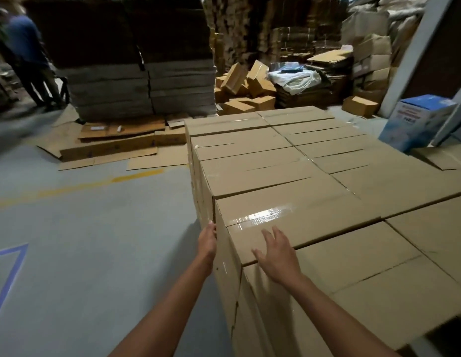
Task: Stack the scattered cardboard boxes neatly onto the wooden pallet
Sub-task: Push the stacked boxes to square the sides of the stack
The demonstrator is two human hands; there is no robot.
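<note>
Grey warehouse floor [95, 253] surrounds the stack [327, 161]. Left hand [207, 240] presses flat on the side of its near-left corner box [296, 222], right hand [278, 256] spread on top; neither grips. Uneven pushing could skew it or overhang that edge. The pallet is out of sight.

Warehouse: flat cardboard stacks [144, 73], box piles [246, 85].
</note>
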